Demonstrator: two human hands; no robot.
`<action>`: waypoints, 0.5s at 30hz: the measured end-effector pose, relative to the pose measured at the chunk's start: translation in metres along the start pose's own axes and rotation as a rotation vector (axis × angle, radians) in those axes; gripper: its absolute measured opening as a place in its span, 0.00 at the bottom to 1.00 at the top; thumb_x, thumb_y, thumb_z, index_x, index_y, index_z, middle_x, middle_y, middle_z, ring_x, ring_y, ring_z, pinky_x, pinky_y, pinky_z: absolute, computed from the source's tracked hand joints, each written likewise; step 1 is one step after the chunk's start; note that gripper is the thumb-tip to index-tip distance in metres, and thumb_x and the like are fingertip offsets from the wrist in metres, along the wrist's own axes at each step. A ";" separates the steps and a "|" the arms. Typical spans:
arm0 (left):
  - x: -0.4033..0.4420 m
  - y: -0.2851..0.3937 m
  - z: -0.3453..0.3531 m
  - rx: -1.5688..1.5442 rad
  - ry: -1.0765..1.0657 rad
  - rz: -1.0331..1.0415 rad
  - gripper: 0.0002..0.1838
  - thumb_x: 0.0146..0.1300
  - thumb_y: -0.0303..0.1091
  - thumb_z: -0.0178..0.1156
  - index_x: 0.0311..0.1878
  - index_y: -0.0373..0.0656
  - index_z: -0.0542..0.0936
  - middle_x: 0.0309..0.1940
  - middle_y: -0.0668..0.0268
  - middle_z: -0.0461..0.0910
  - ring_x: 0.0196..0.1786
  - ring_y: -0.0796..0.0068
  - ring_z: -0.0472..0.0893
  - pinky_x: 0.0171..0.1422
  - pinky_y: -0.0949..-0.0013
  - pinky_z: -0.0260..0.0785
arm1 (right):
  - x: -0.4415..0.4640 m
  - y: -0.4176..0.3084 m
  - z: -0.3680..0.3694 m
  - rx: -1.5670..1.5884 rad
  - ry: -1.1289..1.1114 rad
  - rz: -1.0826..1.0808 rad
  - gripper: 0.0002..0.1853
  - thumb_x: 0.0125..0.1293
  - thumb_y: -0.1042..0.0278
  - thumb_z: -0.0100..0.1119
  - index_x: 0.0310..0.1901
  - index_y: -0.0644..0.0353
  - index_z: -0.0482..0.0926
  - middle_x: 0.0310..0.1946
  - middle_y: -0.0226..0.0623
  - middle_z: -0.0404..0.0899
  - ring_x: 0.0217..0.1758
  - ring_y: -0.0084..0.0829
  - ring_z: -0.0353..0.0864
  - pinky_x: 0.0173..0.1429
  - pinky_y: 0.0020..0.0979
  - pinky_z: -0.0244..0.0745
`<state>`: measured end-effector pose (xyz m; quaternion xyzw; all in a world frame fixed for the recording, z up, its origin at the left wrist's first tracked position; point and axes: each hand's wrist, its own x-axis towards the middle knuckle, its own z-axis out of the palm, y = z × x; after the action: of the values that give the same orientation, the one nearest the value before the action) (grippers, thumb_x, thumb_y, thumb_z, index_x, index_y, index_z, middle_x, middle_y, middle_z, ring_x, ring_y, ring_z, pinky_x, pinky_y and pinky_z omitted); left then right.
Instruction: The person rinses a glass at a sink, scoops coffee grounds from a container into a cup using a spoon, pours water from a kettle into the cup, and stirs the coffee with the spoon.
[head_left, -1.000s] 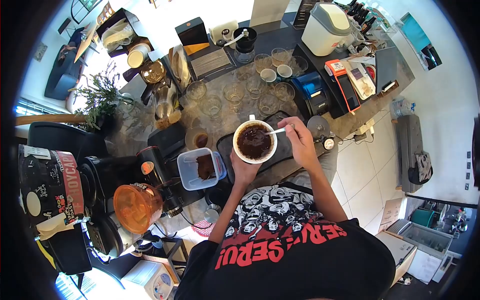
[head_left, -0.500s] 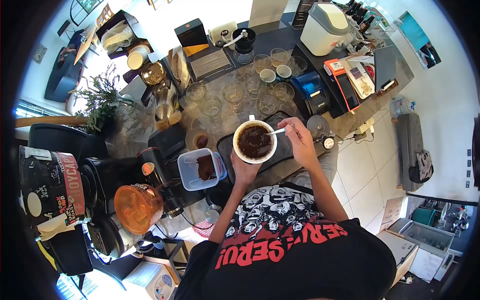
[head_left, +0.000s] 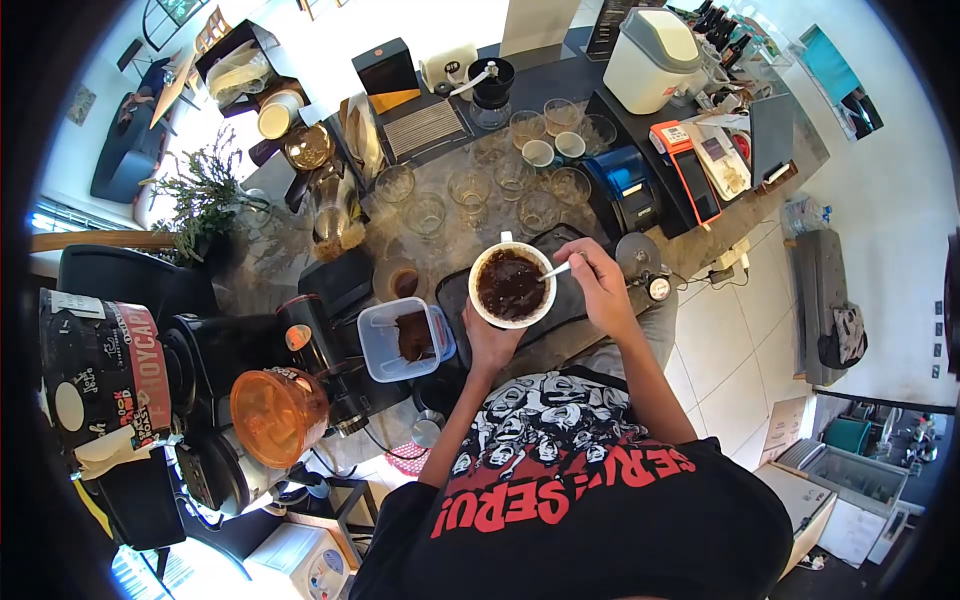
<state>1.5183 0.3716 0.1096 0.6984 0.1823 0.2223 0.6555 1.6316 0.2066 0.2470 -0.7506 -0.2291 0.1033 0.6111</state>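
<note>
A white cup (head_left: 508,322) of dark brown liquid with bits on its surface is held up by my left hand (head_left: 490,340), whose fingers wrap its lower left side. My right hand (head_left: 597,285) pinches the handle of a metal spoon (head_left: 557,270); its lower end is hidden in the liquid. Left of the cup stands a clear bluish plastic container (head_left: 378,345) with brown powder in it. A glass with brown contents (head_left: 396,279) is just behind that container. Under the cup lies a black tray (head_left: 455,293).
Several empty-looking glasses (head_left: 469,187) stand beyond the cup, near a hand grinder (head_left: 490,88). A blue-black printer (head_left: 622,185) and an orange-edged device (head_left: 692,182) are to the right. At left is a grinder with an orange hopper (head_left: 277,418).
The spoon handle has shifted slightly within the cup, and my right hand has moved a little with it. The view has shifted very slightly. Both holds are unchanged.
</note>
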 end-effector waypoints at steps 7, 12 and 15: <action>0.000 0.001 -0.001 0.023 -0.001 0.024 0.44 0.47 0.40 0.88 0.68 0.38 0.79 0.59 0.52 0.85 0.63 0.49 0.86 0.69 0.49 0.75 | -0.001 0.009 -0.001 -0.027 -0.003 -0.043 0.13 0.86 0.64 0.52 0.53 0.65 0.82 0.48 0.33 0.82 0.48 0.24 0.76 0.57 0.28 0.71; 0.001 0.010 0.001 -0.044 -0.006 0.024 0.43 0.48 0.40 0.88 0.67 0.38 0.79 0.59 0.54 0.86 0.62 0.52 0.87 0.70 0.51 0.76 | -0.001 0.007 -0.003 -0.020 -0.015 -0.018 0.13 0.86 0.64 0.52 0.53 0.65 0.82 0.48 0.33 0.83 0.48 0.25 0.76 0.57 0.28 0.71; 0.001 0.008 0.000 0.006 0.003 0.044 0.42 0.48 0.40 0.88 0.66 0.37 0.79 0.57 0.54 0.87 0.61 0.53 0.88 0.69 0.53 0.77 | 0.000 0.002 0.001 0.004 0.015 -0.022 0.13 0.83 0.66 0.54 0.49 0.68 0.82 0.44 0.43 0.84 0.50 0.37 0.83 0.58 0.34 0.74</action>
<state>1.5191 0.3720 0.1180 0.7039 0.1688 0.2371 0.6479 1.6314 0.2068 0.2446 -0.7475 -0.2324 0.0912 0.6155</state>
